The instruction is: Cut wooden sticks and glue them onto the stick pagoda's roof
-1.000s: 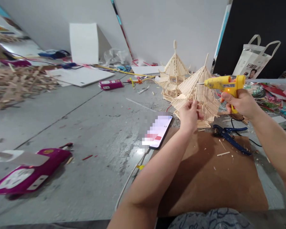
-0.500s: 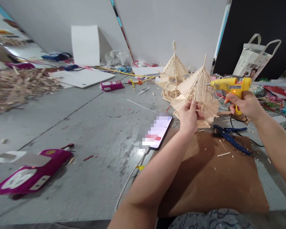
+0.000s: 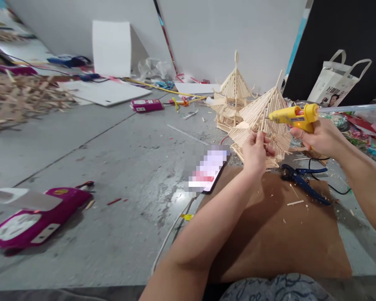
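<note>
My left hand [image 3: 256,148] is closed in a pinch on a thin wooden stick [image 3: 262,122], in front of the nearer pagoda model [image 3: 277,140] built of pale wooden sticks. My right hand [image 3: 326,136] grips a yellow hot glue gun [image 3: 296,117], a clear glue stick [image 3: 351,108] poking out of its back. The gun's nozzle points left, close to the upper part of the held stick; I cannot tell whether they touch. Behind stands a second stick pagoda [image 3: 235,92] with a pointed roof.
Blue-handled cutters [image 3: 307,186] lie on a brown board [image 3: 278,234] with wood scraps. A phone [image 3: 208,169] lies left of my forearm. Magenta power strips [image 3: 40,217], a heap of wooden sticks [image 3: 25,98], white boards [image 3: 109,92] and a paper bag [image 3: 335,83] surround the workspace.
The glue gun has moved left and slightly down, bringing its nozzle close to the stick in my left hand. The view has shifted slightly.
</note>
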`<state>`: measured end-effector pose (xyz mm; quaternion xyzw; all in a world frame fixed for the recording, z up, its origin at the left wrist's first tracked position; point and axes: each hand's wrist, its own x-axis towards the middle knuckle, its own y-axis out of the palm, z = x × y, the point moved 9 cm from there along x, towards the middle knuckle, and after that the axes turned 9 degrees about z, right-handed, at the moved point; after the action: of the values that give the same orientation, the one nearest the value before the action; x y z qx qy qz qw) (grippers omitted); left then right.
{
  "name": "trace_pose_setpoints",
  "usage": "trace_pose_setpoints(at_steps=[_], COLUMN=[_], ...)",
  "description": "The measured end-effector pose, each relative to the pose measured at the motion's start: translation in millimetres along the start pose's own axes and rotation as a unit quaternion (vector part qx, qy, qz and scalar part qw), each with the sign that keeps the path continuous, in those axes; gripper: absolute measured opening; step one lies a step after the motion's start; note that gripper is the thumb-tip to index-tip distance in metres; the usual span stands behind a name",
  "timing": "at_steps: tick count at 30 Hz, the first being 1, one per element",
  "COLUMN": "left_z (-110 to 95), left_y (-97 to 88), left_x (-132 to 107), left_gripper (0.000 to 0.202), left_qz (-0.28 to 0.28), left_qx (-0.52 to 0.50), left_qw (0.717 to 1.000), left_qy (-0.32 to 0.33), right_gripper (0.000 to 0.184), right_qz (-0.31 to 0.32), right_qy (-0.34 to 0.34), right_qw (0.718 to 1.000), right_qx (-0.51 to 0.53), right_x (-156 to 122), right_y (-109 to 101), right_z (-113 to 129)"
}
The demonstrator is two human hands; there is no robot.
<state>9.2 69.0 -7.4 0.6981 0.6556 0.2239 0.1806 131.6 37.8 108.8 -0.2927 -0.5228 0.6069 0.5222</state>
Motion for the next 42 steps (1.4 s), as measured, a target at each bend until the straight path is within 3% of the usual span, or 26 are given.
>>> trace_pose_setpoints(at_steps=[24,42], left_z=[2,2], left_y=[2.8,2.3], left_x=[2,1], left_gripper=[0.019,0.019], left_qz=[0.011,0.005], left_qx=[0.010,0.015], left_qw=[1.000,1.000], left_qy=[-0.006,-0.009], right_gripper=[0.034,0.038], right_qz=[0.043,-0.007], right_qy=[0.039,0.008], right_qw=[0.998,0.999], right_qx=[-0.032,-0.047], right_x=[-3,4], right_y=[-1,-9], right_z=[7,3])
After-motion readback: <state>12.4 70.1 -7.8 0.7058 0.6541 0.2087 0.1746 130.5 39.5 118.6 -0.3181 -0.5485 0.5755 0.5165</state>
